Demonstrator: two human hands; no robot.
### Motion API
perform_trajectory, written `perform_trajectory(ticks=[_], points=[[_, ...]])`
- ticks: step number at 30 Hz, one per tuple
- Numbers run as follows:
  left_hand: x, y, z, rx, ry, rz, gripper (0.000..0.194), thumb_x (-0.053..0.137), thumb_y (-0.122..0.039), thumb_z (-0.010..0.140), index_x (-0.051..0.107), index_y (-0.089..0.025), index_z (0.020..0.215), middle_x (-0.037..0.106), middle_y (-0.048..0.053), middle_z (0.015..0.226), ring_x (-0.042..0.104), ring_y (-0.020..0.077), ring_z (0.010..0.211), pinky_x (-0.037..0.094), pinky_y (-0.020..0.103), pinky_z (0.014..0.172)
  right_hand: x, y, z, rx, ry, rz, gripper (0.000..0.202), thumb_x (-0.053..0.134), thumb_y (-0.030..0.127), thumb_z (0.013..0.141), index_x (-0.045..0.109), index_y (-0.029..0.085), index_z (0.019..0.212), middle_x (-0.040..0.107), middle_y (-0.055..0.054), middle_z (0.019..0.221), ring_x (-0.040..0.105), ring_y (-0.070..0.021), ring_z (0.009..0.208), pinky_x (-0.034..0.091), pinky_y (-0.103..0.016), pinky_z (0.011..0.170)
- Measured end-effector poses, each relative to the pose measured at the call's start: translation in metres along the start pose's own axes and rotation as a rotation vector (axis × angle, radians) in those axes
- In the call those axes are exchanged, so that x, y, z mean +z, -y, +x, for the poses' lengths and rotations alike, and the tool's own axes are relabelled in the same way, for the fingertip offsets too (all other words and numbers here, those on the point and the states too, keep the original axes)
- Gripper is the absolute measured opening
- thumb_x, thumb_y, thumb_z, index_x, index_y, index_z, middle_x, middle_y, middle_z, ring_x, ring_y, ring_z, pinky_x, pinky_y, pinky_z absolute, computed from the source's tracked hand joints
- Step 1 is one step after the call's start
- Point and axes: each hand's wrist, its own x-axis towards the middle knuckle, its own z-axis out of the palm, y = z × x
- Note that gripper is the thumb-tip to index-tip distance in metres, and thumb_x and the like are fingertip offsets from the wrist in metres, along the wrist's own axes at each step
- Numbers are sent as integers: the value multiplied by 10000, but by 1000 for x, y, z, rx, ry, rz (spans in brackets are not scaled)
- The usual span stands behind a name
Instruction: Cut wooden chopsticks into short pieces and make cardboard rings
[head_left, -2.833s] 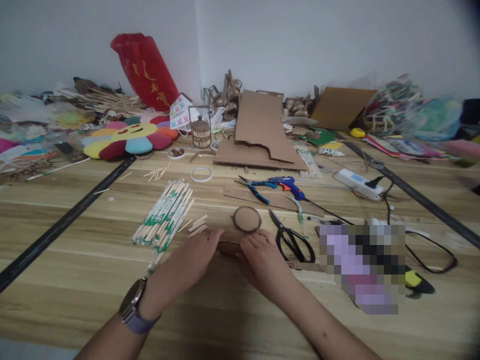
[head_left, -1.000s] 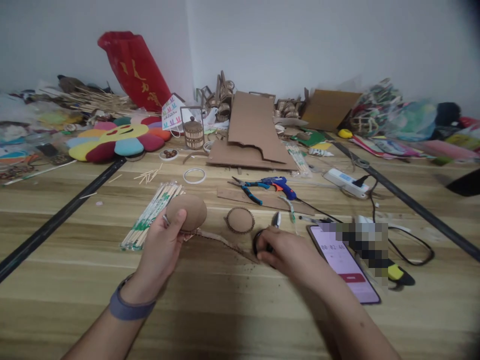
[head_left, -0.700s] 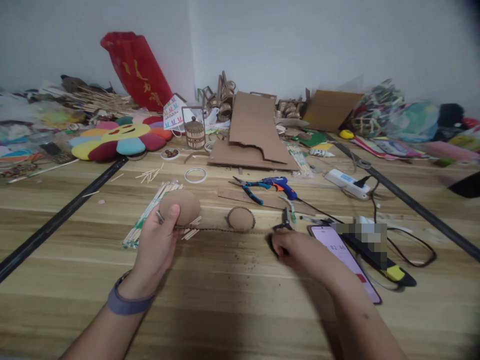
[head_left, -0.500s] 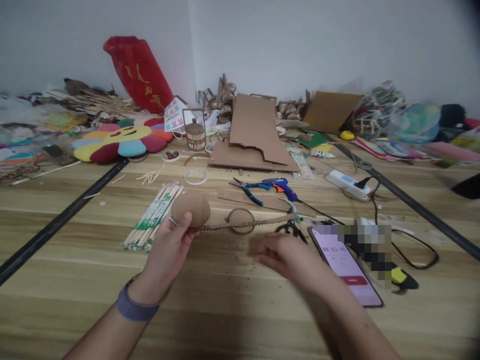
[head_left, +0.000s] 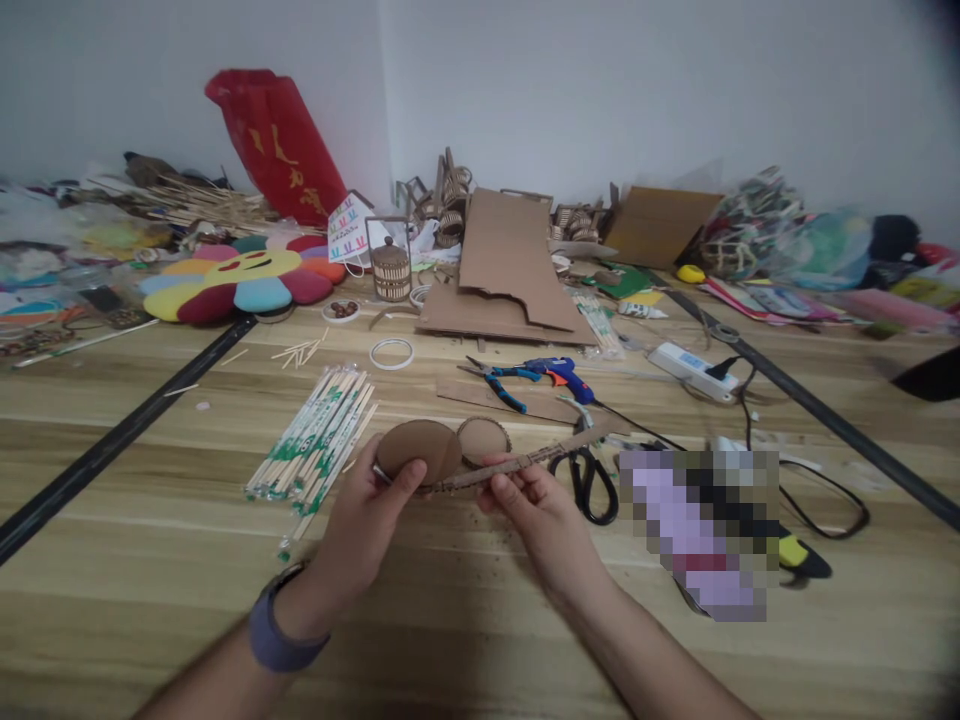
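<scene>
My left hand grips a round cardboard disc, thumb on its face and fingers behind it. A long cardboard strip runs along the disc's lower edge and slants up to the right. Thumb and fingers of my right hand pinch this strip near its middle. Just behind the hands, a smaller cardboard ring piece lies on the table. Black-handled scissors lie right of my right hand, partly behind the strip. Whether the strip is fixed to the disc I cannot tell.
Pliers and a blue glue gun lie beyond the hands, its cord trailing right toward a power strip. Packaged wooden sticks are at left. Large cardboard sheets and a small lidded bucket stand farther back.
My left hand has brought the disc and strip rightward and slightly nearer to me. My right hand, apart from the strip before, has closed on it.
</scene>
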Motion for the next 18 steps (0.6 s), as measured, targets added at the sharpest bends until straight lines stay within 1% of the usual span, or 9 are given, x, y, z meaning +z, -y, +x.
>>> perform_trajectory(ticks=[4,8,11,15,18], points=[[0,-6,-2,33,10,158,297,664,-424,802,629,-199,994,717,31,933,651,223,896,518,314,782,-1,1,-2,-20,18,-38,457,776,537,696,652,186,960,670,-7,719,627,-174,704,488,-304,707],[-2,-7,-1,45,15,254,310,634,-438,808,616,-195,999,714,44,962,645,236,939,505,327,817,-2,4,-2,-28,24,-62,454,773,544,694,650,187,948,686,-19,722,647,-193,707,508,-322,704],[-3,-7,-2,36,24,327,341,623,-458,800,587,-183,1000,694,51,952,644,234,894,506,333,792,-3,4,-1,-40,20,-82,457,771,546,693,660,184,947,696,-28,738,654,-197,702,515,-319,691],[-1,-9,-4,12,6,395,415,618,-483,765,557,-156,1014,676,72,933,642,231,813,513,339,744,-4,4,0,-53,22,-100,447,769,538,701,672,181,951,693,-27,718,656,-193,697,517,-312,685],[1,-11,-4,-5,26,434,433,602,-495,758,552,-148,1012,673,75,906,634,228,765,512,343,710,-5,4,-1,-81,32,-126,434,758,541,713,683,183,946,693,-31,720,656,-194,691,523,-314,676]])
